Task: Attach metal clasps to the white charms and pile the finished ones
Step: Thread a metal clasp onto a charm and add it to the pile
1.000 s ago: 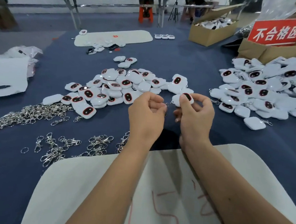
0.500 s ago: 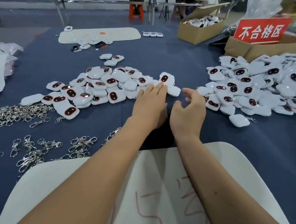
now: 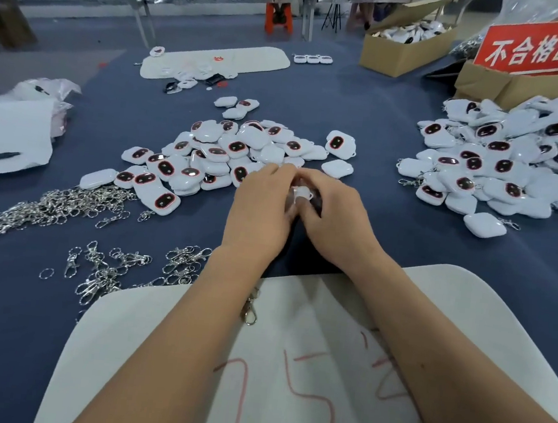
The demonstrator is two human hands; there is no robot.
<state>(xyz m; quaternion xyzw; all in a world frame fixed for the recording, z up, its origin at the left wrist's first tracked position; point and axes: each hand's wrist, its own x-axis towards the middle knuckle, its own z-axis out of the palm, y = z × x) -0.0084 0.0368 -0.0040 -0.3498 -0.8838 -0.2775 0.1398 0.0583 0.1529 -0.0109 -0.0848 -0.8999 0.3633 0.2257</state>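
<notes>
My left hand [image 3: 259,209] and my right hand [image 3: 334,213] meet over the blue cloth at the near edge of the loose pile of white charms [image 3: 221,157]. A single white charm [image 3: 302,193] shows between them, with the fingers of both hands curled round it; most of it is hidden. One metal clasp [image 3: 250,310] lies on the white board [image 3: 486,322] beside my left forearm. A heap of clasps [image 3: 54,205] lies at the left. The pile of charms with clasps attached [image 3: 517,160] is at the right.
More loose clasps [image 3: 109,269] are scattered near the board's left corner. Cardboard boxes [image 3: 401,52] and a red sign [image 3: 532,48] stand behind the right pile. A white sheet [image 3: 6,134] lies at the far left, and a long white board [image 3: 217,60] farther back.
One second ago both hands held a charm. Half a second ago they were open, reaching toward the piles. Now they have drawn together and grip a fresh charm.
</notes>
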